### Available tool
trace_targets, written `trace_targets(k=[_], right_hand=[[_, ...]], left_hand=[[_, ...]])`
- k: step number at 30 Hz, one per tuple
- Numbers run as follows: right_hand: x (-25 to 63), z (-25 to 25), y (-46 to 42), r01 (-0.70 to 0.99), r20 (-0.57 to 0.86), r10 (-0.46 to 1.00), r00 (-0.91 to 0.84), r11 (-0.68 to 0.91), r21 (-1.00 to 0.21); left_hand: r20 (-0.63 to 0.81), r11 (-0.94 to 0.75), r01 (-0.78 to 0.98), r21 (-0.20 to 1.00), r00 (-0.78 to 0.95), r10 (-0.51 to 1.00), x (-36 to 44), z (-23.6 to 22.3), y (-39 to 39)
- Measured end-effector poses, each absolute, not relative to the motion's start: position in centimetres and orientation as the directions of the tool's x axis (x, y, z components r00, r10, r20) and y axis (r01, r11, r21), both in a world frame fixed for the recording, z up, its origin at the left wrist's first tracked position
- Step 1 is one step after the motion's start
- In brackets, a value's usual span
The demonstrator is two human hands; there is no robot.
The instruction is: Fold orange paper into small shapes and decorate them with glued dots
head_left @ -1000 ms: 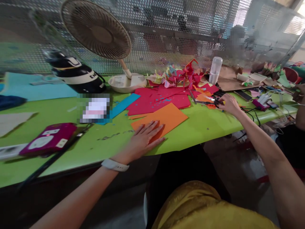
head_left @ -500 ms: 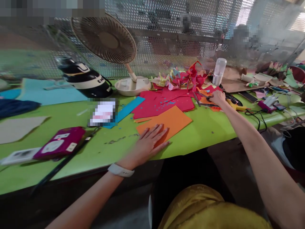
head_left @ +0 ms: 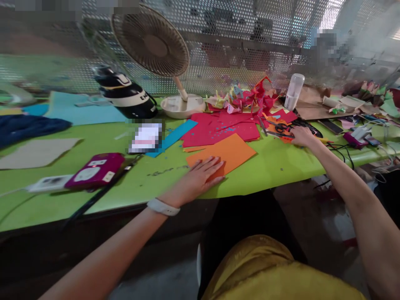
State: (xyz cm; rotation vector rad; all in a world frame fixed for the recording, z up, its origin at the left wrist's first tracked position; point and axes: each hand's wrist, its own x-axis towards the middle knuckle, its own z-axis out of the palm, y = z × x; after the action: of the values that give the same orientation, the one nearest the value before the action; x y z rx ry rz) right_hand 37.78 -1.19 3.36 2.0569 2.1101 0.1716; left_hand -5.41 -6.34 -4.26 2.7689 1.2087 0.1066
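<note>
My left hand point(head_left: 203, 174) lies flat on an orange sheet of paper point(head_left: 233, 152), fingers stretched out and slightly apart. Red paper sheets point(head_left: 237, 132) lie behind the orange one, dotted with small blue bits. Over to the right, my right hand point(head_left: 302, 136) reaches in among scissors and paper scraps, its fingers bent down and close together. Dark-handled scissors point(head_left: 280, 127) rest just left of its fingertips, on orange scraps. Whatever those fingers grip, if anything, is hidden. A yellow-handled tool shows partly beyond the hand.
A fan point(head_left: 184, 104), a black bottle point(head_left: 131, 100) and a clear bottle point(head_left: 294, 92) stand along the mesh screen. Folded paper pieces point(head_left: 250, 98) heap between them. A phone point(head_left: 146, 136), blue strip point(head_left: 175, 136) and purple power strip point(head_left: 95, 170) lie left. Cables point(head_left: 342, 151) trail right.
My right hand moved left over the scissors, then back right, beside dark-handled scissors that now show. My left hand stays flat on the orange paper. The whole view has shifted slightly.
</note>
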Motion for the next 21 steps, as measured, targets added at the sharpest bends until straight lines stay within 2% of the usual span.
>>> trace_targets(k=[4, 8, 13, 15, 17, 19, 21], right_hand=[[38.3, 3.2, -1.4, 0.982, -0.012, 0.998, -0.057, 0.059, 0.181], [39.3, 2.5, -2.5, 0.998, 0.111, 0.993, -0.042, 0.036, 0.056], [40.0, 2.0, -2.8, 0.988, 0.056, 0.993, -0.106, 0.111, -0.109], [40.0, 2.5, -1.7, 0.984, 0.146, 0.989, -0.001, 0.027, -0.175], [39.8, 3.3, 0.1, 0.965, 0.264, 0.942, 0.209, -0.155, -0.211], [39.5, 3.8, 2.2, 0.93, 0.244, 0.906, 0.346, -0.296, -0.219], [38.9, 3.9, 4.2, 0.903, 0.186, 0.894, 0.408, -0.365, -0.225]], left_hand=[[0.014, -0.697, 0.701, 0.152, 0.704, 0.71, -5.8, -4.3, -6.2], [-0.001, -0.728, 0.663, 0.175, 0.739, 0.673, -6.4, -4.3, -6.0], [0.028, -0.744, 0.642, 0.186, 0.753, 0.657, -6.3, -4.3, -5.9], [0.043, -0.75, 0.632, 0.194, 0.759, 0.65, -6.0, -4.4, -5.7], [0.06, -0.753, 0.626, 0.202, 0.759, 0.648, -5.7, -4.5, -5.6], [0.081, -0.748, 0.631, 0.205, 0.751, 0.655, -5.5, -4.7, -5.6], [0.093, -0.748, 0.632, 0.204, 0.748, 0.657, -5.5, -4.9, -5.6]])
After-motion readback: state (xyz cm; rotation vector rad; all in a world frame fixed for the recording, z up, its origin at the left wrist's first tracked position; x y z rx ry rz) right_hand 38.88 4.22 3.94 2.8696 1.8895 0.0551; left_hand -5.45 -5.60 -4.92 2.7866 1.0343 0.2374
